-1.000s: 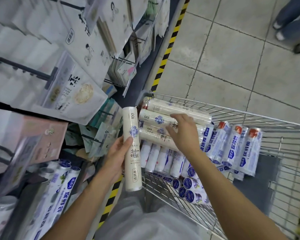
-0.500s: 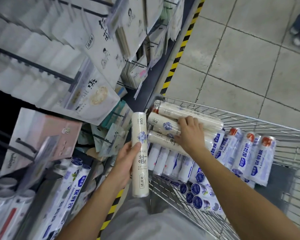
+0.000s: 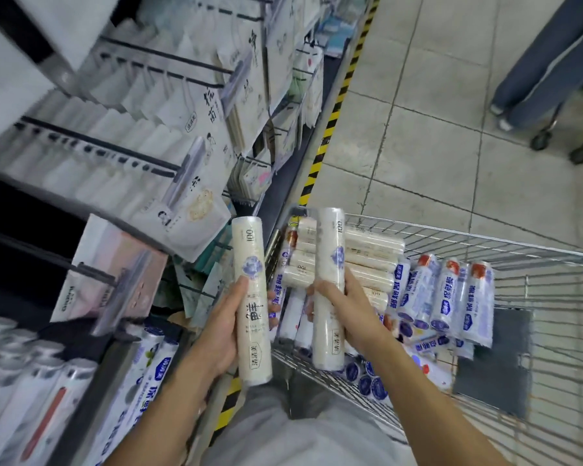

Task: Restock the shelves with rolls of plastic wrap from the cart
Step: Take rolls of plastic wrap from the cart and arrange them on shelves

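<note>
**Head view.** We see the left hand (image 3: pixel 222 334) grasping the left roll (image 3: pixel 251 297) by its lower half, just outside the cart (image 3: pixel 559 331). Its long axis stands near upright, with the "100" end pointing away from us. The right hand (image 3: pixel 350 317) grips the right roll (image 3: pixel 330 287), parallel and likewise oriented, above the stacked rolls (image 3: pixel 370 260) lying in the cart.

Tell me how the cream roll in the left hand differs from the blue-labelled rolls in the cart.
The cream roll is beige with a blue emblem; the blue-labelled rolls are white with blue labels and red tops. The cream roll is lifted, gripped by the left hand, beside the cart; the blue-labelled rolls lie untouched inside it. Both are wrapped cylinders. The right hand grips a second cream roll.
</note>
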Demonstrator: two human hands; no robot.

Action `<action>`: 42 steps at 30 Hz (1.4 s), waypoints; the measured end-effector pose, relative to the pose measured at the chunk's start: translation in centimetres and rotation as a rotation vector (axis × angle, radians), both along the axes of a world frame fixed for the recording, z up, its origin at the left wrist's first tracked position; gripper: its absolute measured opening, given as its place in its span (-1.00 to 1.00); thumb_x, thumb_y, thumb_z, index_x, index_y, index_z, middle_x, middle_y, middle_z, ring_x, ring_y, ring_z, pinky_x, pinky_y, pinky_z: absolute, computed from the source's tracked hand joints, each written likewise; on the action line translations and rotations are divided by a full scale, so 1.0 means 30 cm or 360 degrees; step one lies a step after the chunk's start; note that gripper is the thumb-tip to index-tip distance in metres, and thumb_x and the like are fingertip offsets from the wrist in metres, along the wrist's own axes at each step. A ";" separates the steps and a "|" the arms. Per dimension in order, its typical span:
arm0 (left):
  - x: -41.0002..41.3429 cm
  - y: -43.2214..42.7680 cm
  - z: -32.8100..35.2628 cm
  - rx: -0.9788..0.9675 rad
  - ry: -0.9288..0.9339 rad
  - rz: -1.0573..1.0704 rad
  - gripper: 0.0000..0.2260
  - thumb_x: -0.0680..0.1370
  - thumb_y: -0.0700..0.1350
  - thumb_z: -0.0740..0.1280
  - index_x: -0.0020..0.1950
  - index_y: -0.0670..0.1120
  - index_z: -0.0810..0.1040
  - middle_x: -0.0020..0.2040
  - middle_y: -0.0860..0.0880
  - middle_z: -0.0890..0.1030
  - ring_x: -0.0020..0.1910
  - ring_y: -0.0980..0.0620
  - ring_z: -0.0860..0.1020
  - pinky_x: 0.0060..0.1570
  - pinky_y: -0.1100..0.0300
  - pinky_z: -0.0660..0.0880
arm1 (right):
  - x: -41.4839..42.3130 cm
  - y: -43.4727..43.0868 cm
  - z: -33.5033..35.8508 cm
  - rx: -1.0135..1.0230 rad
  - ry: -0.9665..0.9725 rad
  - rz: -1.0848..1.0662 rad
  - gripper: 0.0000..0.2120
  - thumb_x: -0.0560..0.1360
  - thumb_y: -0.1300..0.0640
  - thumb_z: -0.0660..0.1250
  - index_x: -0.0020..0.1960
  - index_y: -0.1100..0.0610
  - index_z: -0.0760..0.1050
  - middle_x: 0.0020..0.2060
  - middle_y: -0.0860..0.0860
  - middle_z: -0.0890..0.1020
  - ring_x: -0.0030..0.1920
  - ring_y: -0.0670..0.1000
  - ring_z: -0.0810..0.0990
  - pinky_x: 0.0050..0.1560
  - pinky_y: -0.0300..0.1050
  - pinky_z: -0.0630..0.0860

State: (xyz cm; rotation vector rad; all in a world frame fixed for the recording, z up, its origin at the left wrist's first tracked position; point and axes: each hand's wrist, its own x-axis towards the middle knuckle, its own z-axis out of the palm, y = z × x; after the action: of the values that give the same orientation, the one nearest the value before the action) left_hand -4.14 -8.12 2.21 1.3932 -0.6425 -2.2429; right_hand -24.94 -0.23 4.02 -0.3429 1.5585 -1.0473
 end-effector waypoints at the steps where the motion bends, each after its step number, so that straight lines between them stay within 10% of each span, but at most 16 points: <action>1: 0.005 0.007 0.011 -0.0039 -0.0009 -0.0024 -0.22 0.45 0.27 0.45 0.41 -0.29 0.43 0.15 -0.38 0.61 -0.05 -0.22 0.66 -0.13 -0.06 0.65 | 0.014 0.021 0.014 -0.0014 -0.0032 -0.0010 -0.58 0.45 0.00 0.47 0.26 -0.12 0.43 -0.05 0.13 0.71 -0.14 0.23 0.69 0.02 0.41 0.61; 13: -0.026 0.242 0.265 -0.0516 -0.0137 0.0154 -0.34 0.51 0.31 0.38 0.25 -0.26 0.46 -0.14 -0.24 0.64 -0.30 -0.12 0.61 -0.26 0.01 0.63 | 0.075 0.096 0.176 -0.0391 0.0077 0.0336 -0.51 0.46 -0.43 0.34 0.30 -0.22 0.48 0.15 0.11 0.64 0.08 0.17 0.67 0.11 0.28 0.62; 23: 0.016 0.539 0.530 -0.0792 -0.0490 0.0794 -0.51 0.57 0.24 0.23 0.03 -0.21 0.55 -0.24 -0.19 0.65 -0.38 -0.07 0.60 -0.40 0.11 0.58 | 0.165 0.116 0.391 -0.0748 -0.0070 0.0889 -0.53 0.41 -0.44 0.34 0.28 -0.33 0.48 0.15 -0.14 0.66 0.18 -0.02 0.64 0.26 0.22 0.56; 35: 0.368 0.867 0.733 -0.0952 -0.0612 0.1513 -0.28 0.49 0.38 0.30 0.24 -0.27 0.50 -0.17 -0.25 0.67 -0.30 -0.11 0.63 -0.30 0.05 0.59 | 0.595 0.236 0.628 -0.0945 -0.0266 0.1446 -0.67 0.54 -0.24 0.30 0.28 -0.22 0.51 0.14 0.01 0.69 0.08 0.05 0.69 0.12 0.13 0.64; 42: 0.625 1.008 0.849 -0.1089 -0.0618 0.1722 -0.48 0.56 0.24 0.26 0.18 -0.21 0.52 -0.20 -0.19 0.65 -0.30 -0.11 0.62 -0.28 0.04 0.61 | 0.886 0.294 0.723 -0.0904 -0.0237 0.1631 -0.12 0.32 -0.57 0.34 0.47 -0.10 0.35 0.37 0.14 0.55 0.33 0.28 0.55 0.33 0.39 0.45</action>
State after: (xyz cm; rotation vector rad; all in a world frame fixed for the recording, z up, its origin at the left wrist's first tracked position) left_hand 14.62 22.13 27.67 1.3156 -0.5010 -0.8144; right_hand 1.64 8.59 25.72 -1.2610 0.7164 -0.6256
